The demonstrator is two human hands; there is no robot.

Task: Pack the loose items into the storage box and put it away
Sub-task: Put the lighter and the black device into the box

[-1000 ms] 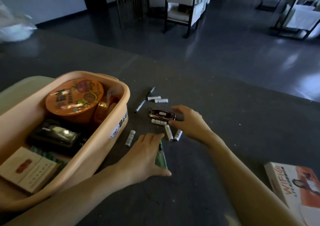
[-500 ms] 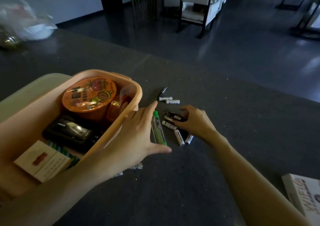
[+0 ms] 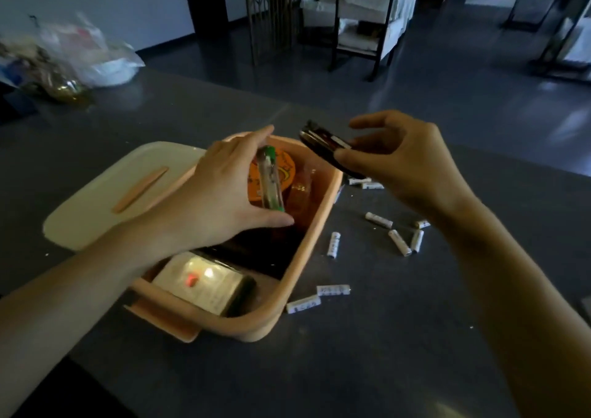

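Now the left hand (image 3: 208,200) pinches a clear green-capped lighter (image 3: 271,179) over the open peach storage box (image 3: 307,257), while the right hand (image 3: 406,165) grips a dark key fob (image 3: 323,144) above the box's far rim. White batteries (image 3: 398,241) lie scattered on the table (image 3: 383,353) right of the box; its lid (image 3: 105,200) sits at the left.
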